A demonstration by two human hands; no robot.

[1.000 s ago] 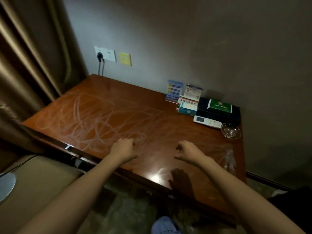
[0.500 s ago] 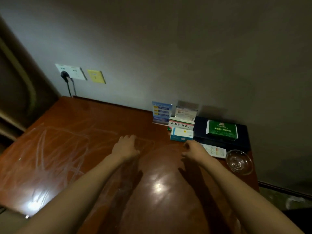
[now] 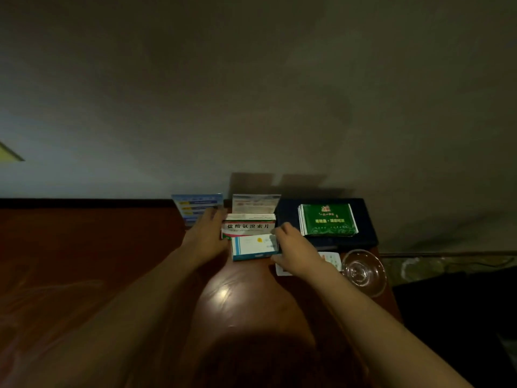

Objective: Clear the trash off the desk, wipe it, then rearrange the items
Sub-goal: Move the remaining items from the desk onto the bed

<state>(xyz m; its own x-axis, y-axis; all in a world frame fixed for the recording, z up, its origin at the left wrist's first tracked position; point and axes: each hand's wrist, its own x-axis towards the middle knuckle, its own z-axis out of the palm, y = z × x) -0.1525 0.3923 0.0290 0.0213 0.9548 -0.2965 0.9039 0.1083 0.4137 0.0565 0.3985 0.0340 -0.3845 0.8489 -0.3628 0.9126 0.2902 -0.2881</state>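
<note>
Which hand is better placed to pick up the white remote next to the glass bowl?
The right hand, probably. It is already over the remote, partly covering it, beside the bowl. The left hand is across the medicine boxes.

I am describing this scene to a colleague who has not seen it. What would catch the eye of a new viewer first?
First, the two hands at the back of the desk: the left hand and the right hand flank two stacked medicine boxes from either side. Next, the green packet on a dark box to the right, against the wall. Then the clear glass dish near the desk's right edge.
</note>
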